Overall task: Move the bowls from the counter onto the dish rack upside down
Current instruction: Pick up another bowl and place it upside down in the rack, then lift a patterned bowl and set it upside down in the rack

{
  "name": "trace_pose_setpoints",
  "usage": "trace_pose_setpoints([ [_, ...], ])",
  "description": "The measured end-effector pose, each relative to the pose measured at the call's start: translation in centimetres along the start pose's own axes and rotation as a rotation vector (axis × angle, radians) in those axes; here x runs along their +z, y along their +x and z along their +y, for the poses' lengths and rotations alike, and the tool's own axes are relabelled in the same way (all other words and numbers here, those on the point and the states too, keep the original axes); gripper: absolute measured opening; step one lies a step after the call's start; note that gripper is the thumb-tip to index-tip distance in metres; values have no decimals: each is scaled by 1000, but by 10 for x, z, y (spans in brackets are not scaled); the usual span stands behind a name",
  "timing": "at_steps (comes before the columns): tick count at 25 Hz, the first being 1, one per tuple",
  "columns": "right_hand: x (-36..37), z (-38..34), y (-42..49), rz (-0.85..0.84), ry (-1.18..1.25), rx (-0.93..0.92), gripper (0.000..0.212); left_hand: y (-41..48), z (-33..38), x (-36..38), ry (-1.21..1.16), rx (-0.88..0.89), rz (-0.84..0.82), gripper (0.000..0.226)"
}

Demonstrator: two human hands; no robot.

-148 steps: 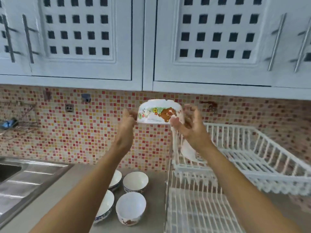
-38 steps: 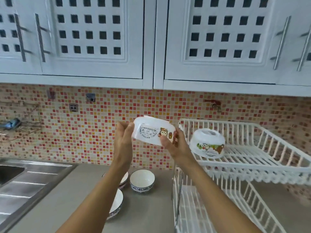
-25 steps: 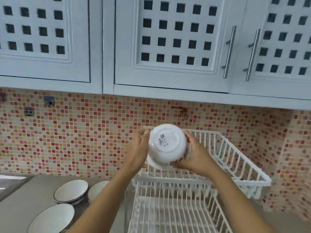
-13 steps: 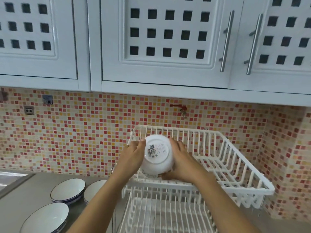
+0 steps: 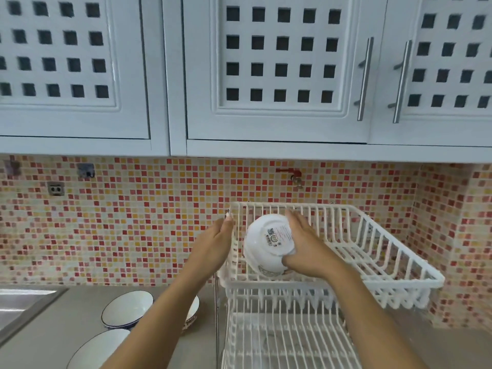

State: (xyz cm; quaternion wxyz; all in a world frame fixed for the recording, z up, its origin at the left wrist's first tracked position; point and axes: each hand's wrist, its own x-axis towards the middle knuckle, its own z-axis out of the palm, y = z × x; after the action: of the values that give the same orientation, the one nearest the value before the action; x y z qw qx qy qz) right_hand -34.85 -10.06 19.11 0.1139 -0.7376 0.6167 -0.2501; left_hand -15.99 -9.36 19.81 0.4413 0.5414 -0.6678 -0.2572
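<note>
Two bare forearms, no sleeves or jewellery

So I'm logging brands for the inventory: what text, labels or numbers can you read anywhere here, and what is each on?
Nothing can be read.
White upturned bowl, base sticker: a square code and lines of small print, too blurred to read.
White upturned bowl, side wall near the rim: a printed design, mostly hidden, unreadable.
Blue-rimmed white bowls on the grey counter: no text visible.

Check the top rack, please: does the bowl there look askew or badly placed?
Yes. The white bowl in the upper dish rack is tilted, its labelled base facing the camera, not flat upside down. The right hand is on it; the left hand is off.
</note>
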Motion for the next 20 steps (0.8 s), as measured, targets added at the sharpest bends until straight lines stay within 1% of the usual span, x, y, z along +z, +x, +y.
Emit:
trace_pose_setpoints([
  [5,42,-73,-17,215,108,-213,67,-14,-32,-51,51,30,14,55],
  [6,55,-85,-17,240,121,-242,63,-16,-43,-59,75,52,14,54],
  [8,88,-106,-15,233,92,-273,60,-19,-70,-75,137,67,18,53],
  [11,139,-133,-12,222,-62,-275,59,-22,-128,-99,266,-8,16,56],
  [13,169,-151,-9,187,-130,-320,59,-25,-169,-112,309,-115,7,57],
  [15,201,-165,-3,111,-158,-362,59,-30,-205,-121,293,-211,12,55],
  [17,235,-170,8,17,-143,-358,60,-36,-237,-125,293,-285,24,51],
  [20,294,-169,28,-119,-132,-330,60,-42,-286,-129,353,-407,21,47],
])
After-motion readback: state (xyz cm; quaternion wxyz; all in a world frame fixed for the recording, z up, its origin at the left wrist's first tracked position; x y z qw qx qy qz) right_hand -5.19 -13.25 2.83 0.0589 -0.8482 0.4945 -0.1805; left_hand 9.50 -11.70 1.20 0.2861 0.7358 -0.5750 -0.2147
